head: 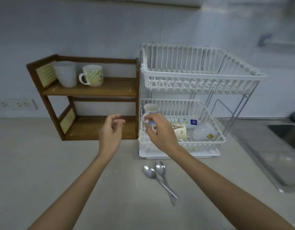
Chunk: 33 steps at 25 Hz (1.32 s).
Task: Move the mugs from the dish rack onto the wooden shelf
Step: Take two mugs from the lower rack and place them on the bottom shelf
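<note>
Lying nearest on the pale countertop point(60, 163), two metal spoons point(158, 175) rest crossed at their handles, just in front of the white two-tier dish rack point(201, 75), and they play no part in the job. A little farther, the left hand point(111, 131) hangs empty over the counter before the shelf's lower board, its fingers loosely curled and apart, holding nothing. To its right, the right hand point(160, 131) is at the near left corner of the rack's lower basket, fingers bent around the lower body of an upright white mug with a blue band point(151, 110); contact looks likely, but whether the grip has fully closed cannot be told, since the hand hides the mug's base. Farther right in the same basket lie three more pieces on their sides: a cream mug with a tower print point(180, 130), a small white and blue mug point(190, 121), and a plain white mug with a yellow mark point(204, 132). The upper basket looks empty. On the far left, the wooden shelf point(93, 87) already carries a white cup point(66, 73) and a patterned yellow mug point(93, 75) on its top board. By this count two are placed and four remain, so the task seems about a third done.
</note>
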Motion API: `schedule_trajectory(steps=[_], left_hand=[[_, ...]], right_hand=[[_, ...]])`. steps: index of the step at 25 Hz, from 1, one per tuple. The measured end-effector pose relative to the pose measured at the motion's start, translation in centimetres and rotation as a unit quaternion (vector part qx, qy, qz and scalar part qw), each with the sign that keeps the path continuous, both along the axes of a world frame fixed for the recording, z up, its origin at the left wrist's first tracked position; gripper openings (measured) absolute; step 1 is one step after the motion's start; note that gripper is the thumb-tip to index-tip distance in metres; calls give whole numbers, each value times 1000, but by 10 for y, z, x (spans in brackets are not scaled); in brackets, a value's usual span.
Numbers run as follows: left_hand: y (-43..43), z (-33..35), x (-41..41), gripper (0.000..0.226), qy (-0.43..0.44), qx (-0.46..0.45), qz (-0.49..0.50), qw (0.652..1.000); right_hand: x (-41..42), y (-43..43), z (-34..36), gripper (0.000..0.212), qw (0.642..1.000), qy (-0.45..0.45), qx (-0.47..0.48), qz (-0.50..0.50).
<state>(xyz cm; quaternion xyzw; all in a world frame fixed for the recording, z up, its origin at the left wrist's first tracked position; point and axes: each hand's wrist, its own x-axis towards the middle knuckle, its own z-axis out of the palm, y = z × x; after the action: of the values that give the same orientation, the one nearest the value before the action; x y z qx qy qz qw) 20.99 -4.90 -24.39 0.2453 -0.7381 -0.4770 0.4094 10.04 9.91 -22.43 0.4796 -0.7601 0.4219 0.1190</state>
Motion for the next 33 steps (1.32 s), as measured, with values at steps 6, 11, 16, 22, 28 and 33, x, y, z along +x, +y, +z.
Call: schedule_trajectory(steps=[6,11,16,22,28,33], left_hand=[[99,-8,-47,20,-50,16,-105,993],[138,-16,-80,23,-147,-39,-156,976],[136,-17,-115,24,-194,-79,-178,961],[113,-32,-167,45,-316,-192,-201,907],[99,-45,-215,73,-411,-289,-207,839],[88,-61,-244,101,-469,-337,-240,780]], right_hand=[[-50,114,-35,44,991,-57,46,-113],[-79,163,-52,49,971,-137,65,-186],[-107,169,-61,53,939,-231,63,-247],[-140,151,-62,54,879,-319,77,-347],[-171,128,-72,86,817,-329,191,-434],[-191,113,-80,108,787,-350,179,-475]])
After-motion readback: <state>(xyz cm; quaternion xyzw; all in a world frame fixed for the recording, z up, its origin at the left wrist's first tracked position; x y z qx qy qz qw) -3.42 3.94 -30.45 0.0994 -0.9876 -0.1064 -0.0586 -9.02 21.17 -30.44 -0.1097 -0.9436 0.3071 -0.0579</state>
